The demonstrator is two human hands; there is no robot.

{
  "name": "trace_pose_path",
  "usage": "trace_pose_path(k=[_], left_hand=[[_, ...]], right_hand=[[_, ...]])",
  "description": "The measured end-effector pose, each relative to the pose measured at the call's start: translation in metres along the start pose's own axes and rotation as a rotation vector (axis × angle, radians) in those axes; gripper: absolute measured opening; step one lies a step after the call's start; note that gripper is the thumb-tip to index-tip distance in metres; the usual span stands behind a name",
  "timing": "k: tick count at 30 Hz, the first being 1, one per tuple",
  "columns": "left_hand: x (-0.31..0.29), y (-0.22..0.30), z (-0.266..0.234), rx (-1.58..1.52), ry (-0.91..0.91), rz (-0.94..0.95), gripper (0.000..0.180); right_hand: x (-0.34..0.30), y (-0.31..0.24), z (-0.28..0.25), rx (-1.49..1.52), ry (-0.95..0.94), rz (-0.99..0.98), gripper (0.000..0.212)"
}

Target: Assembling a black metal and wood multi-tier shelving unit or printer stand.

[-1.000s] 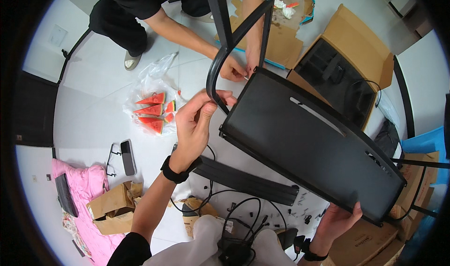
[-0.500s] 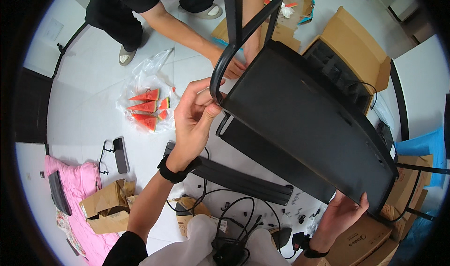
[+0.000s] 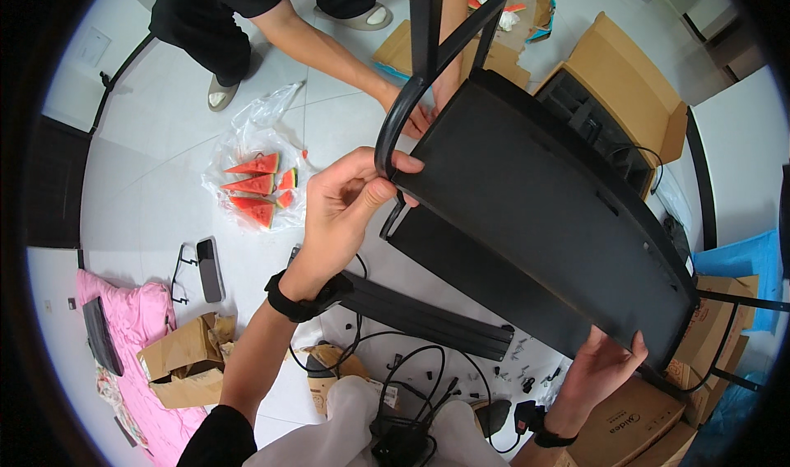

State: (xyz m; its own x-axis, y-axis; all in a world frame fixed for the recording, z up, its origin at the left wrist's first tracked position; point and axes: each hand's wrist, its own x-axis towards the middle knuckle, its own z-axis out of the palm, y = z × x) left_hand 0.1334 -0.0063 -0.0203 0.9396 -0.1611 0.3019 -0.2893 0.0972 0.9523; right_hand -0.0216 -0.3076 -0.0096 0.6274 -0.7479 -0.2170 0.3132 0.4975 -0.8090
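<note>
A large black shelf panel sits tilted in a black tubular frame in front of me. At its left corner, my left hand is closed around the bend of the tube and the panel's corner, the forefinger lying over the tube onto the panel. My right hand grips the panel's near edge at the lower right, thumb on top, other fingers hidden underneath. A second black panel shows below the first. Across from me, a co-worker's hand is beside the frame, its fingers partly hidden.
A loose black slat, cables and scattered screws lie on the floor near me. Watermelon slices rest on a plastic bag to the left, near a phone. An open cardboard box stands at the far right.
My left forefinger has come over the tube onto the panel's corner. The frame's upper part has swung slightly right. My right hand stays on the near edge.
</note>
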Motion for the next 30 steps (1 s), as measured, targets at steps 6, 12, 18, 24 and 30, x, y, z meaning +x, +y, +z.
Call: trace_pose_path(k=[6, 12, 18, 24, 30], left_hand=[[0.003, 0.004, 0.002, -0.158, -0.053, -0.076, 0.024], [-0.015, -0.055, -0.006, 0.221, 0.125, -0.075, 0.014], [-0.024, -0.058, -0.046, 0.048, 0.129, -0.122, 0.027], [-0.025, -0.064, -0.04, 0.05, 0.047, -0.163, 0.025], [-0.024, -0.063, -0.049, 0.077, 0.059, -0.154, 0.03]], right_hand=[[0.004, -0.005, 0.0, 0.006, -0.018, -0.012, 0.046], [-0.006, -0.021, -0.029, -0.02, -0.077, 0.093, 0.025], [0.006, 0.007, -0.011, 0.236, -0.214, 0.168, 0.03], [-0.002, 0.004, -0.031, 0.251, -0.238, 0.096, 0.031], [-0.011, -0.002, -0.037, 0.179, -0.263, 0.166, 0.042]])
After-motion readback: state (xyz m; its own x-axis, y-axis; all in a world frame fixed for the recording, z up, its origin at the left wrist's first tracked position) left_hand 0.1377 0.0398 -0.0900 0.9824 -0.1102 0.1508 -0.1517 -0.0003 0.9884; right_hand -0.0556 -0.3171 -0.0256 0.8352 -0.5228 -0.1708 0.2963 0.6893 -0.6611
